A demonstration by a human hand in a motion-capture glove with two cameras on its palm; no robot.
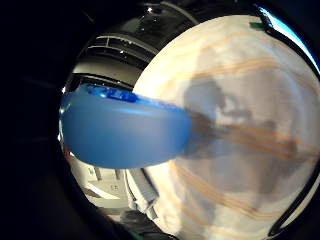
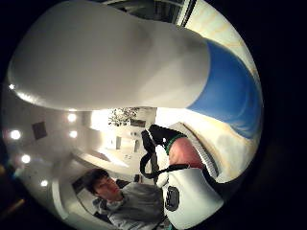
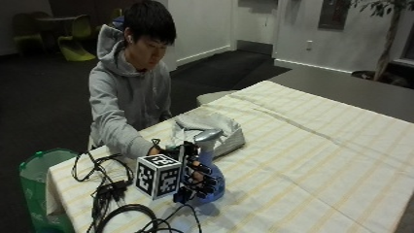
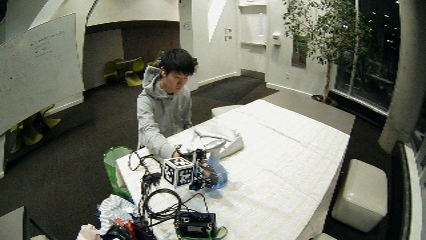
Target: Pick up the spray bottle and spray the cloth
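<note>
My right hand has its fingers curled round the blue spray bottle — it's low over the surface, can't tell if lifted yet. The cloth lies just behind, folded. Grab's done — aim & spray still left, I think.

No text, label, brand or number can be read anywhere here. The whiteboard on the wall in the wide outside view carries a few faint lines of handwriting near its upper part, too small to make out. The spray bottle shows no legible label in the outside view or in either palm view, and the striped tablecloth bears only plain woven lines, no lettering
</note>
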